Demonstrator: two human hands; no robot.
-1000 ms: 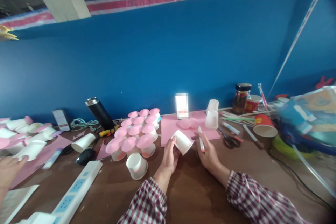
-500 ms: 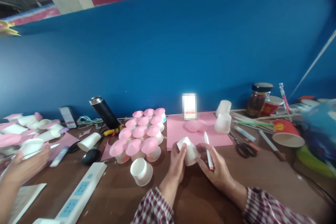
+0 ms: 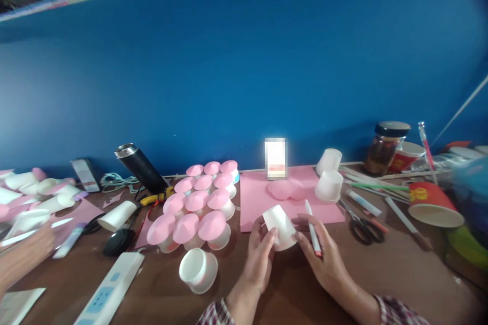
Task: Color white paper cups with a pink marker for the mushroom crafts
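Holding a white paper cup (image 3: pixel 280 227) upturned just before the pink sheet (image 3: pixel 259 198), our left hand (image 3: pixel 261 259) clasps its side, right hand (image 3: pixel 322 256) pinching a marker (image 3: pixel 313 228); light, crushable, best held gently

A small white paper cup (image 3: pixel 281 226), upturned and tilted, beside a white marker (image 3: pixel 313 228).

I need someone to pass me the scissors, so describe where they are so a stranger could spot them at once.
Start at the pink paper sheet lying against the blue wall. Just off its right edge, on the brown table, lie the scissors, right of the hand holding a pen. Unlike the pens and sticks around them, they have dark looped handles.
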